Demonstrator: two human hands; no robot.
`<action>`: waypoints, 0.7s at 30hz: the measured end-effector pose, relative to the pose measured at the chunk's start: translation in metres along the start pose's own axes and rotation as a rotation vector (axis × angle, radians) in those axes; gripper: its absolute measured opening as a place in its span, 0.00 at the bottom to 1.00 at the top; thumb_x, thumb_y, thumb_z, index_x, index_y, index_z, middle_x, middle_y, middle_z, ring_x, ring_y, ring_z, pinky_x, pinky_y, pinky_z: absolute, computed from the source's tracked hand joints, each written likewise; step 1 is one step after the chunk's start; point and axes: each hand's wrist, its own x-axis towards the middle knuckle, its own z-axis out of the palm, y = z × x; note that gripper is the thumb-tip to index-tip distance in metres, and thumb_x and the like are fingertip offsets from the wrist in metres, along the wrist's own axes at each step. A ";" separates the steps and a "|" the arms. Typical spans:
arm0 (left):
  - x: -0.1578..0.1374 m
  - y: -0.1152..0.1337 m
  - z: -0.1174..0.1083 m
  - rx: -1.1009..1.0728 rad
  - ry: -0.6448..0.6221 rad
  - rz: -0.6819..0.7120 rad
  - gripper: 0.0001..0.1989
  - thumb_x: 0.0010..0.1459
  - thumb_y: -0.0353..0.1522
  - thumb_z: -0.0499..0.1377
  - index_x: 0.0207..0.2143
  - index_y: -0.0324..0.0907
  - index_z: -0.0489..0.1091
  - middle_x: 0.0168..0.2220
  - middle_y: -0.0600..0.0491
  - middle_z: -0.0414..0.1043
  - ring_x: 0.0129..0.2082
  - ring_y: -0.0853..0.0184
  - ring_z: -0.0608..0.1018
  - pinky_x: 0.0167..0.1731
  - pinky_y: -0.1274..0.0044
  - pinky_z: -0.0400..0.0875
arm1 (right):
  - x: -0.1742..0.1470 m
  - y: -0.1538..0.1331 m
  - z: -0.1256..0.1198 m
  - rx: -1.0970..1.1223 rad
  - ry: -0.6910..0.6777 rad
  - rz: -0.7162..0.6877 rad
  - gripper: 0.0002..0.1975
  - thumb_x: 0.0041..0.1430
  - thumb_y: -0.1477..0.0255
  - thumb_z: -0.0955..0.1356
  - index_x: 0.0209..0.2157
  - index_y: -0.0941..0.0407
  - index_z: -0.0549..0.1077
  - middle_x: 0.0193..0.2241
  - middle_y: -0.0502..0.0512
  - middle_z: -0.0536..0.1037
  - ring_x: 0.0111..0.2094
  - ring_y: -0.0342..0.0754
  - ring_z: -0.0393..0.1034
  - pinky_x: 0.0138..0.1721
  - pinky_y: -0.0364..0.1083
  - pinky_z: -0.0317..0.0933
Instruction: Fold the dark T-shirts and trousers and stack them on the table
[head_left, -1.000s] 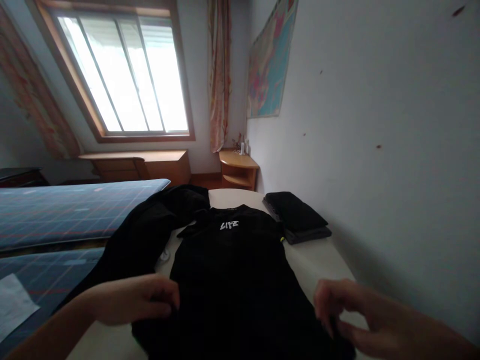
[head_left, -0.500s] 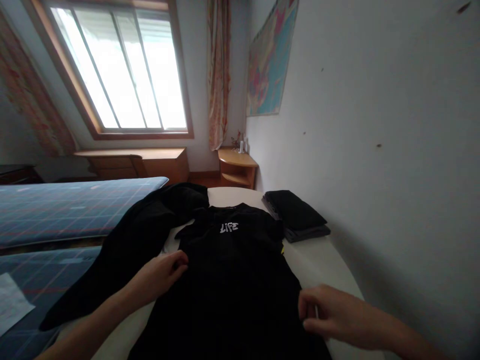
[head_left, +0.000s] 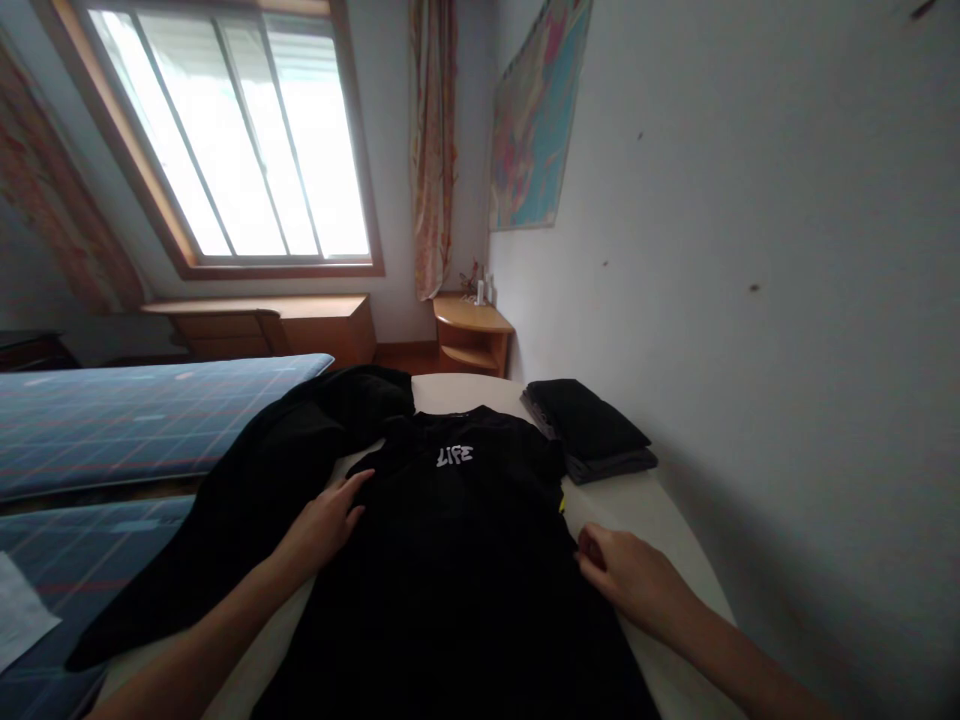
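Observation:
A black T-shirt point(head_left: 457, 570) with white lettering lies spread out in front of me, its neckline at the far end. My left hand point(head_left: 326, 525) rests at its left side just below the sleeve, fingers stretched forward and the thumb apart. On the opposite side, my right hand point(head_left: 619, 570) has its fingers curled in a pinch at the shirt's side edge, below the right sleeve. Something small and yellow point(head_left: 563, 500) shows beside that sleeve. The shirt's lower end runs out of view.
A dark garment point(head_left: 262, 480) lies to the left, hanging over the pale table's point(head_left: 675, 530) edge. Folded dark clothes point(head_left: 589, 425) are stacked at the far right, near the wall. Blue plaid mattresses point(head_left: 135, 420) and a white paper point(head_left: 22, 610) are at left.
Both my hands have moved farther up the shirt's sides, toward the sleeves. My left fingers have straightened from a pinch. The shirt lies nearly as before.

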 end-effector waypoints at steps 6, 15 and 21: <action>-0.018 -0.001 -0.019 -0.100 -0.254 0.012 0.19 0.47 0.25 0.57 0.42 0.47 0.76 0.36 0.52 0.79 0.37 0.60 0.81 0.38 0.75 0.72 | -0.024 0.000 -0.024 0.060 -0.295 -0.089 0.04 0.48 0.73 0.68 0.27 0.55 0.77 0.27 0.52 0.80 0.29 0.47 0.72 0.26 0.43 0.50; 0.021 0.015 -0.037 0.155 0.015 -0.097 0.21 0.59 0.43 0.56 0.51 0.43 0.71 0.47 0.42 0.77 0.42 0.53 0.80 0.40 0.69 0.70 | 0.026 -0.004 -0.038 0.054 0.037 -0.073 0.11 0.62 0.63 0.66 0.37 0.55 0.76 0.33 0.56 0.80 0.34 0.51 0.74 0.31 0.45 0.57; 0.053 0.019 -0.018 0.233 -0.065 -0.093 0.36 0.62 0.34 0.54 0.69 0.41 0.47 0.53 0.39 0.74 0.50 0.49 0.78 0.44 0.66 0.70 | 0.075 -0.016 -0.026 -0.151 0.308 0.050 0.18 0.62 0.64 0.67 0.52 0.55 0.70 0.49 0.61 0.74 0.41 0.54 0.76 0.35 0.46 0.61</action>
